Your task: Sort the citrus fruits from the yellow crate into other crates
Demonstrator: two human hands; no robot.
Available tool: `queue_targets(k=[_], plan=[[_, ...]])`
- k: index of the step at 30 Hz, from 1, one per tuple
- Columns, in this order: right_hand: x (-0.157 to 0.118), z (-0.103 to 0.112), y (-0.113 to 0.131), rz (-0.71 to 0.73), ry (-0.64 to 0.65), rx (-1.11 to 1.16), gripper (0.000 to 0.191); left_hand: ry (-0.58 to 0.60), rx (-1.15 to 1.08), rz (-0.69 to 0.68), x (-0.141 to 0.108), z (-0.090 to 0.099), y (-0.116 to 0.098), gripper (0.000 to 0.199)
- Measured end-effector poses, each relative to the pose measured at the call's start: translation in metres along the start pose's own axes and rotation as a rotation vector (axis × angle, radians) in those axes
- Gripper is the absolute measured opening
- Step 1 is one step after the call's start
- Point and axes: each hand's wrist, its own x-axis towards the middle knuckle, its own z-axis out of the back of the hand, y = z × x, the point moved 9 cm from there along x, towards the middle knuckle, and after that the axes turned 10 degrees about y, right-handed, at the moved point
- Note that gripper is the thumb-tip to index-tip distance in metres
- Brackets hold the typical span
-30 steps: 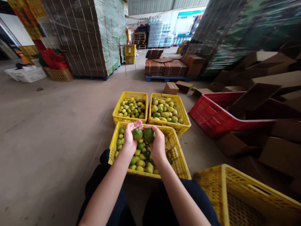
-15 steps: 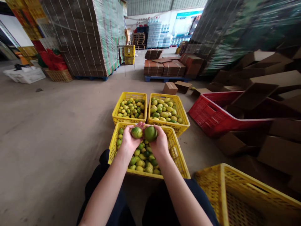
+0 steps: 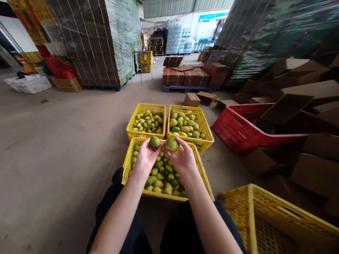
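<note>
My left hand grips one fruit, my right hand a second fruit — likely firm, light; cup the middle.

Held fruit at left, deep green; held fruit at right, lighter yellow-green; loose fruits, mixed greens and yellows; near crate, yellow; large crate, red, pierced pattern; pallet, blue; trousers, dark navy; floor, greyish brown.

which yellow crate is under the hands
The near fruit crate, below the left hand and right hand; the left far crate and right far crate stand beyond it.
</note>
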Motion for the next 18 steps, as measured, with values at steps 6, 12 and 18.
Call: queue_targets(k=[6,12,18], plan=[[0.001,0.003,-0.013,-0.085,-0.046,0.059,0.009,0.001,-0.072,0.054,-0.005,-0.006,0.004,0.018],[-0.002,-0.006,-0.016,-0.112,0.022,0.144,0.014,0.065,-0.056,0.063,-0.005,-0.01,0.004,0.021],[-0.001,-0.005,-0.012,-0.054,0.082,0.227,0.031,0.122,-0.075,0.011,-0.004,-0.011,-0.002,0.016]])
